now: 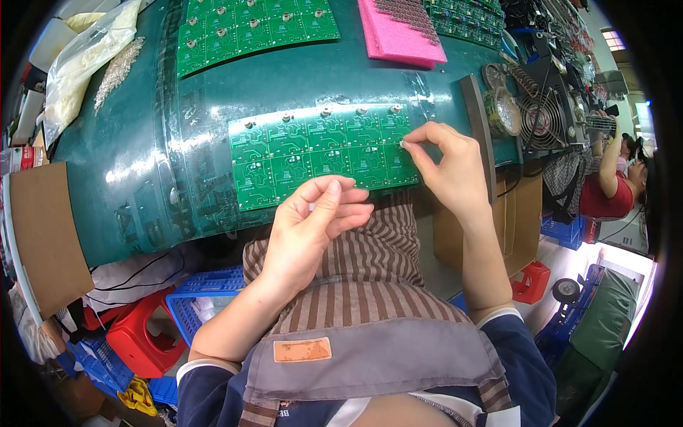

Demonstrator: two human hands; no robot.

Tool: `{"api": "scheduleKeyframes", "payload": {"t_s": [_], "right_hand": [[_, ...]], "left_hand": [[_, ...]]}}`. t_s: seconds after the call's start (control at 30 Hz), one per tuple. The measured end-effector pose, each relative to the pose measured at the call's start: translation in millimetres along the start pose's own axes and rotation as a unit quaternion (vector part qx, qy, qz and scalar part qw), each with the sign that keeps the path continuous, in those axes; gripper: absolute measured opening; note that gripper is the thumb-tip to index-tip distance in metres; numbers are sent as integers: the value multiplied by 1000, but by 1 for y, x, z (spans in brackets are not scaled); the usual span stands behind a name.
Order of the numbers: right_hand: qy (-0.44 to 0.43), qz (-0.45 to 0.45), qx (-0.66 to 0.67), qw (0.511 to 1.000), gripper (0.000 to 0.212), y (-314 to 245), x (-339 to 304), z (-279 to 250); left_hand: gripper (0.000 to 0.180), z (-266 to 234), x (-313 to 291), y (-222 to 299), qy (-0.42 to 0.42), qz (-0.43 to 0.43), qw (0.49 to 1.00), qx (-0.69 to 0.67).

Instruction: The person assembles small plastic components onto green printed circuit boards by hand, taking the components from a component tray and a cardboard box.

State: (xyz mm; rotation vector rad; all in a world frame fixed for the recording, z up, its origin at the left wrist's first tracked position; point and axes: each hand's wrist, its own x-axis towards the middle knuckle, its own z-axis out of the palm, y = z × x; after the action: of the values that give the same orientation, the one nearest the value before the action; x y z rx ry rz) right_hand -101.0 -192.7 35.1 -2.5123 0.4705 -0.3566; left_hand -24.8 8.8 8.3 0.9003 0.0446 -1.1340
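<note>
A green circuit board panel (pixel 313 153) lies near the front edge of the teal work table (pixel 142 156), with a few small round parts along its far edge. My right hand (pixel 448 167) pinches a tiny pale component between thumb and forefinger at the panel's right edge. My left hand (pixel 313 220) hovers over the panel's near edge, fingers curled loosely; whether it holds small parts is hidden.
A second green panel (pixel 249 28) lies at the back. A pink foam pad (pixel 398 32) holds several dark parts. A clear bag (pixel 78 64) sits back left, a small fan (pixel 541 117) at right. Red stools and blue crates stand on the floor. Another person sits far right.
</note>
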Motion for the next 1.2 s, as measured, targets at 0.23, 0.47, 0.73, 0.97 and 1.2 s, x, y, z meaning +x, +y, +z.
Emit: {"api": "scheduleKeyframes", "payload": {"t_s": [0.23, 0.47, 0.73, 0.97, 1.2], "right_hand": [[23, -6, 10, 1000, 7, 2, -3, 2], [-11, -43, -22, 999, 8, 3, 0, -1], [-29, -75, -1, 997, 12, 9, 6, -6], [65, 54, -2, 996, 18, 56, 81, -16], [257, 11, -138, 956, 13, 91, 122, 10]], "left_hand": [[29, -2, 0, 0, 7, -3, 999, 41], [26, 1, 1, 2, 16, -7, 1000, 24], [20, 0, 0, 3, 10, -13, 999, 30], [21, 0, 1, 1, -2, -14, 999, 42], [26, -1, 1, 3, -19, -14, 999, 46]]}}
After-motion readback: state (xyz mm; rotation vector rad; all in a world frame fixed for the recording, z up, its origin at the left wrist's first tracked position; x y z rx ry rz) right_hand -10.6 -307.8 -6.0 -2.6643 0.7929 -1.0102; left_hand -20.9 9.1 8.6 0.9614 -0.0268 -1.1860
